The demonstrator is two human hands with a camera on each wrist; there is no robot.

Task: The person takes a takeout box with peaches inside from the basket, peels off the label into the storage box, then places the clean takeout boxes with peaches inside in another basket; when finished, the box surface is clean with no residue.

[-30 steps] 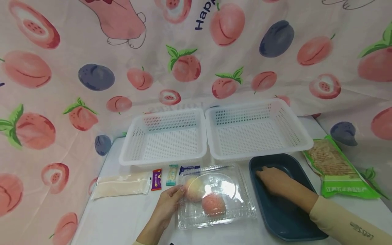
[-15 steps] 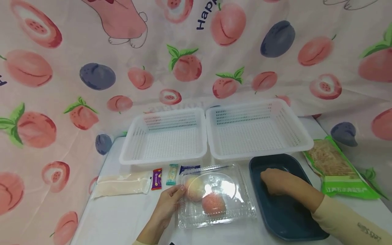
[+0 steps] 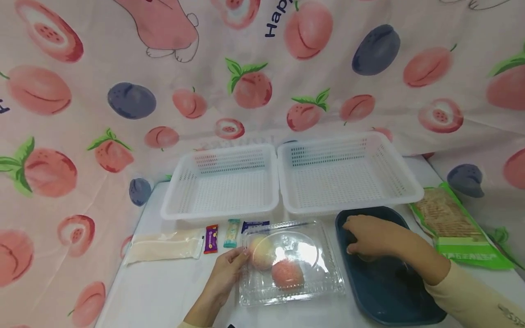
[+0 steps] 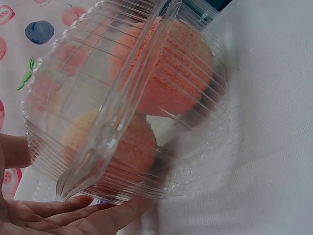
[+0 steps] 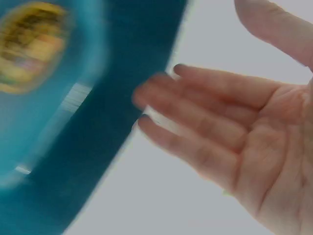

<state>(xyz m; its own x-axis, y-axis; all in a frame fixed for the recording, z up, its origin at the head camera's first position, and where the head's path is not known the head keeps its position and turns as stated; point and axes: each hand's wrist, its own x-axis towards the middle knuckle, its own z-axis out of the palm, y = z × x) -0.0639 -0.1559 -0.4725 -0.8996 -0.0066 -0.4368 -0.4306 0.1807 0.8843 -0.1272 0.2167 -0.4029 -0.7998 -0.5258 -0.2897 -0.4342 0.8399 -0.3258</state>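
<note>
A clear plastic clamshell box (image 3: 311, 278) stands mid-table, with two round peach-coloured buns or peaches (image 3: 287, 273) inside. My left hand (image 3: 223, 275) grips its left side; the left wrist view has the thumb on one side of the box (image 4: 102, 161) and the fingers beneath. Over the dark blue tray (image 3: 393, 291) is my right hand (image 3: 375, 237), thumb apart from its fingers. In the right wrist view that hand (image 5: 230, 122) has extended fingers and holds nothing. A round gold item or label (image 5: 32, 46), blurred, lies within the tray there.
Two white perforated baskets (image 3: 221, 214) (image 3: 352, 206) stand side by side at the back. Left of the box lie a pale flat packet (image 3: 164, 246), a purple wrapped bar (image 3: 211, 239), a teal sachet (image 3: 231, 233) and a dark blue packet (image 3: 254, 225). A green bag (image 3: 455, 223) lies far right.
My right hand rises out of the tray; its fingers, bent down before, are now spread, and the forearm has shifted right. The left hand and the box stay put.
</note>
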